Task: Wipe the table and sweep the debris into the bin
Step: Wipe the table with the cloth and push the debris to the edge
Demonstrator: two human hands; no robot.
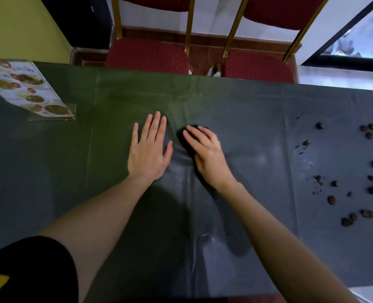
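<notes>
A dark green cover lies over the table. My left hand rests flat on it near the middle, fingers spread, holding nothing. Just to its right, my right hand presses down on a small dark cloth, which shows only under and ahead of the fingers. Several brown, nut-like bits of debris lie scattered over the right part of the table, with small dark wet spots among them. No bin is in view.
A clear acrylic menu stand with food pictures sits at the far left corner. Two red padded chairs with gold frames stand against the table's far edge. A glass door is at the upper right.
</notes>
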